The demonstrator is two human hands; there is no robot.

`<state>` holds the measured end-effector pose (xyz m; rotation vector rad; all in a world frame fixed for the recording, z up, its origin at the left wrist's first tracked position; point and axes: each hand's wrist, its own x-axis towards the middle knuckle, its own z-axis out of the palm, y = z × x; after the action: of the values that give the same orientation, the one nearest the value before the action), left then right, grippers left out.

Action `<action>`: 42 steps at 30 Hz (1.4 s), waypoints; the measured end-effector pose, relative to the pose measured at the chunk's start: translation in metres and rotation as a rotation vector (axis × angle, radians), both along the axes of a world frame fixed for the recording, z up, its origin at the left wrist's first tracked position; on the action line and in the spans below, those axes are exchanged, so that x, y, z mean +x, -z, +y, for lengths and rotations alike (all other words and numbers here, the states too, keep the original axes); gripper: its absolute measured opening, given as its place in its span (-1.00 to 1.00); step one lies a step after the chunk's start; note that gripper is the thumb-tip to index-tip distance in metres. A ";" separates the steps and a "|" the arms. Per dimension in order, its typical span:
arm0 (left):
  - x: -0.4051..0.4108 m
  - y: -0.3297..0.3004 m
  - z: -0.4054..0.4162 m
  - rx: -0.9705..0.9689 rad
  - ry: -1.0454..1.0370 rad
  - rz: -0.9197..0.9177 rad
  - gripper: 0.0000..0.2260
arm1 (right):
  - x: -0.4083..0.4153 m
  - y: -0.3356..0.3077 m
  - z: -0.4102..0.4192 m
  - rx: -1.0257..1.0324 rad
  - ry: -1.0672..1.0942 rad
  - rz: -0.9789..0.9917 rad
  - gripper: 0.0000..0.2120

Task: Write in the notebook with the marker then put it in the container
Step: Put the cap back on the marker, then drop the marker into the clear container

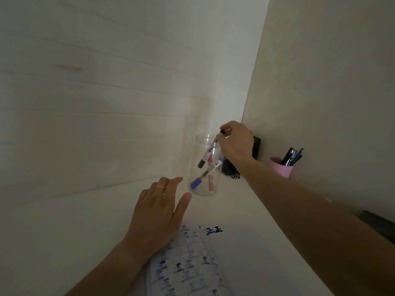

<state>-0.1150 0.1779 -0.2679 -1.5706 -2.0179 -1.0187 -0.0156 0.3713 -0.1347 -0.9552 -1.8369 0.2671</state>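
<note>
A clear plastic container [202,189] stands on the white desk near the wall corner. Inside it lean a blue-capped marker [205,175] and a red marker [210,182]. My right hand [236,144] hovers over the container's rim, fingers pinched on the top end of a black marker [205,157] whose capped end hangs down inside the container. My left hand [157,207] rests flat with fingers apart on the desk, at the top left edge of the open notebook [213,263]. The notebook page carries one blue and one black written character.
A pink cup [280,167] holding several dark pens stands to the right by the side wall. A black object [229,169] sits behind the container in the corner. Walls close the desk at the back and right. A dark edge [378,223] shows at far right.
</note>
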 end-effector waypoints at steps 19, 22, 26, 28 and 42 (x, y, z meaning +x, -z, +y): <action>0.062 -0.033 -0.065 -0.140 -0.027 0.223 -0.66 | 0.147 0.033 -0.161 -0.114 -0.043 -0.390 -0.69; 0.087 -0.035 -0.102 -0.208 -0.001 0.134 -0.59 | 0.185 0.057 -0.189 -0.224 -0.021 -0.462 -0.66; 0.109 -0.020 -0.139 -0.322 0.030 0.005 -0.55 | 0.217 0.099 -0.214 -0.337 -0.077 -0.479 -0.65; 0.115 -0.008 -0.149 -0.363 0.056 -0.037 -0.52 | 0.225 0.119 -0.222 -0.356 -0.096 -0.531 -0.57; 0.127 0.021 -0.158 -0.319 -0.011 0.013 -0.39 | 0.224 0.159 -0.224 -0.203 -0.009 -0.640 -0.45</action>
<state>0.0125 0.0199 -0.2888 -1.7114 -2.2635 -0.7044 0.2088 0.1474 -0.2933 -1.2740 -2.4278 0.1629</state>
